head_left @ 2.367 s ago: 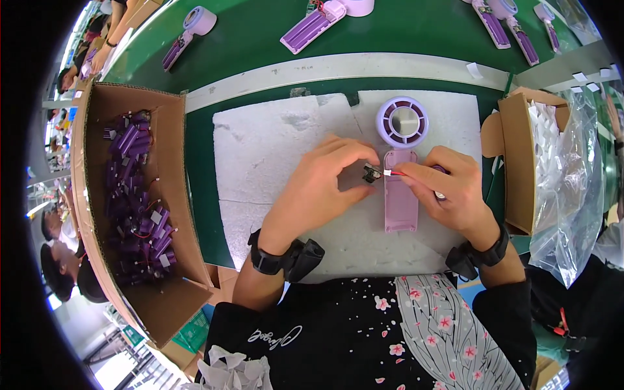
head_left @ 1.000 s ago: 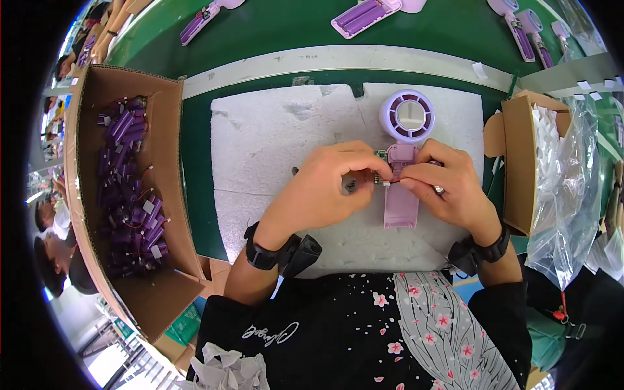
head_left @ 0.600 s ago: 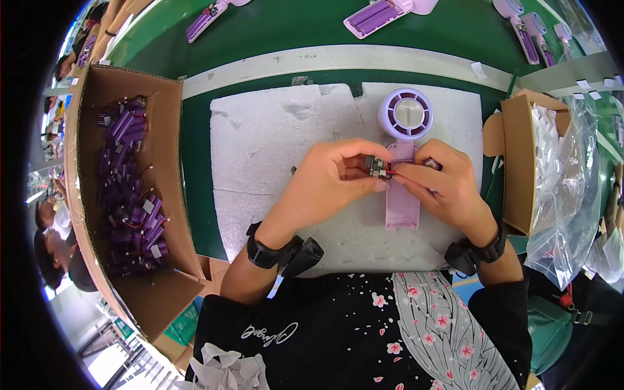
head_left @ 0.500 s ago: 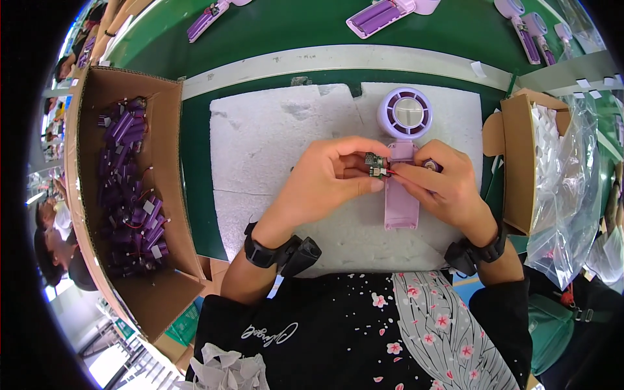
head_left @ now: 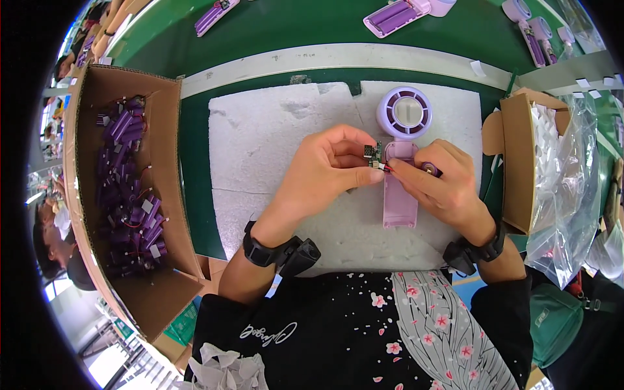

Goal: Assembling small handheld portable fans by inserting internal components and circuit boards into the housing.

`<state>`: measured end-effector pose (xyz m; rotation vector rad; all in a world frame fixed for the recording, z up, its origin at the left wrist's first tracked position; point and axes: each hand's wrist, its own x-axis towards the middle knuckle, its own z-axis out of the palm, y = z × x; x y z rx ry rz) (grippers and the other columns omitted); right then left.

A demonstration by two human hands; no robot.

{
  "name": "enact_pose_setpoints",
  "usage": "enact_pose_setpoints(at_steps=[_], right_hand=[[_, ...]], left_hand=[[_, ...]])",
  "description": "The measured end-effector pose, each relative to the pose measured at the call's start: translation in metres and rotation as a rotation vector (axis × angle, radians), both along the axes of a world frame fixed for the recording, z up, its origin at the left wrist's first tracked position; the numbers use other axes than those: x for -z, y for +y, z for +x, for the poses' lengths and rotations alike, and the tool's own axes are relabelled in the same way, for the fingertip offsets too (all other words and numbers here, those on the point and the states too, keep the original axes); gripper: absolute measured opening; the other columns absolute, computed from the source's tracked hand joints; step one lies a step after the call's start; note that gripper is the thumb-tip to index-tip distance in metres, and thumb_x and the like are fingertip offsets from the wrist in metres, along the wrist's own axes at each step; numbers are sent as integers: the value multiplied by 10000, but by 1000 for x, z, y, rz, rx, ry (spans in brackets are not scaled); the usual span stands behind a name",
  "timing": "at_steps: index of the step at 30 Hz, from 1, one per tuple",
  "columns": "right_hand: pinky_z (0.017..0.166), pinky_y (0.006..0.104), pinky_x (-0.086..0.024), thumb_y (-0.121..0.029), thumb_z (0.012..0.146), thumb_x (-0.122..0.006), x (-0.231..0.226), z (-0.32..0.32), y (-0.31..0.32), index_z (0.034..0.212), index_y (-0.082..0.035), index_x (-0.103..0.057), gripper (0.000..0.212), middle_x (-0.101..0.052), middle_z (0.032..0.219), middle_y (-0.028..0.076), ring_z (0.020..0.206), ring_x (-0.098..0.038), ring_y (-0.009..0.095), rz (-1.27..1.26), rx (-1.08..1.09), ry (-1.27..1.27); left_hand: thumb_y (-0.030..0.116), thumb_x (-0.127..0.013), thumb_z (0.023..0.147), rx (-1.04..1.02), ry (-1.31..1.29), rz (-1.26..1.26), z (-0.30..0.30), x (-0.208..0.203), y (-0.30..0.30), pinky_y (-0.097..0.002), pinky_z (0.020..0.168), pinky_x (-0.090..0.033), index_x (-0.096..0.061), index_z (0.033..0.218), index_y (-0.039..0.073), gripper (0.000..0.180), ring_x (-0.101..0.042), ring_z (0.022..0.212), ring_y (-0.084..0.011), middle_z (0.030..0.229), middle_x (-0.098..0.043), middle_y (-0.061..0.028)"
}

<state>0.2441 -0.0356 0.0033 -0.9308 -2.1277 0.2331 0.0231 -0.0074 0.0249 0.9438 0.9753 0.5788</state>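
Note:
A small green circuit board [head_left: 372,154] is pinched between the thumb and fingers of my left hand [head_left: 315,169]. My right hand [head_left: 447,179] is closed around a purple battery [head_left: 429,168], whose round end shows. Its thumb and forefinger also pinch red and dark wires [head_left: 387,169] with a small white plug, which meets the board's lower edge; whether it is fully seated I cannot tell. Below both hands lies an open lilac handheld fan, with its round head [head_left: 404,113] at the far end and its hollow handle shell [head_left: 400,207] pointing toward me.
A white foam pad [head_left: 260,149] covers the work surface. On the left stands a cardboard box [head_left: 168,136] of purple batteries with wires; on the right, a smaller box [head_left: 518,169] of white pieces and clear plastic bags [head_left: 572,214]. Beyond a pale rail [head_left: 273,63] lie several part-assembled fans [head_left: 396,18].
The board is tilted more upright and slightly higher in my left hand, with the plug against its lower edge. Beyond the rail, the fans have shifted to the right.

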Motion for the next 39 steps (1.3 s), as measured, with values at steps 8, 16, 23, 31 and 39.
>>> enact_pose_setpoints(at_steps=[8,16,23,31,39], right_hand=[[475,301,-389,-24,583,-807,1,0,0,898,-77,-749,325,-497,753,26,589,-509,176,-7,-7,11],[479,294,-405,-17,587,-812,2,0,0,901,-81,-754,326,-504,736,27,590,-525,176,-16,23,26],[484,293,-414,-16,589,-813,-2,0,-2,903,-81,-755,326,-515,742,29,599,-540,177,-31,39,18],[485,295,-418,-14,580,-809,-1,1,-1,906,-77,-756,336,-513,742,30,603,-545,178,-19,16,3],[486,294,-424,-21,576,-811,-2,1,-2,906,-72,-755,339,-508,737,28,595,-546,179,-55,-9,-3]], left_hand=[[-47,-758,776,-15,26,21,1,1,1,-253,755,-538,-636,1112,11,363,-664,890,-131,1015,-690,-72],[-55,-750,778,7,14,36,0,3,2,-254,775,-539,-638,1121,5,365,-668,899,-132,1019,-697,-82],[-50,-753,777,0,-14,13,1,3,1,-252,786,-537,-632,1116,18,366,-666,901,-135,1014,-693,-75],[-42,-756,779,-12,-22,13,1,5,0,-249,787,-533,-633,1125,26,374,-665,904,-135,1029,-691,-76],[-52,-747,790,37,-19,81,0,2,0,-256,787,-545,-653,1139,3,365,-663,921,-132,1030,-692,-80]])
